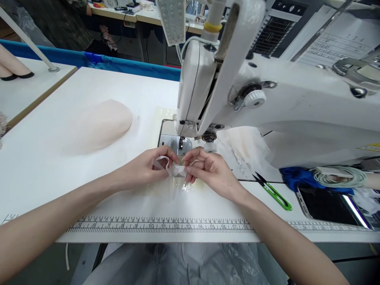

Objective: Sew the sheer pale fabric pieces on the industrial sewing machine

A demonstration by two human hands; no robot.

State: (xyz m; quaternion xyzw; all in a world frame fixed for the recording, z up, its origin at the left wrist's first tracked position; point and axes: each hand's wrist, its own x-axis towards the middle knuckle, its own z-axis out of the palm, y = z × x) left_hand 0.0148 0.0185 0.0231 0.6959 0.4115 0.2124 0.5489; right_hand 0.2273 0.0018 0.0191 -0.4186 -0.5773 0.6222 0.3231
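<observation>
Between both hands a narrow, sheer white fabric strip [177, 170] is stretched just in front of the sewing machine [197, 87]. My left hand [154, 164] pinches its left part, with a loop of the strip curling over the fingers. At the strip's other end, my right hand [208, 168] grips it between thumb and fingers. Both hands are close to the metal needle plate [170, 140], below the presser foot [181, 143]. A pale beige bra cup [111, 118] lies on the white table to the left. Sheer pale fabric [245, 146] lies under the machine arm.
Green-handled thread snips [274, 194] lie right of my right hand, blades toward the machine. Beyond them are a phone [329, 206], blue cloth [293, 177] and a coiled pale cord [341, 177]. A printed ruler [175, 225] runs along the front edge. Another person [53, 23] is at the back left.
</observation>
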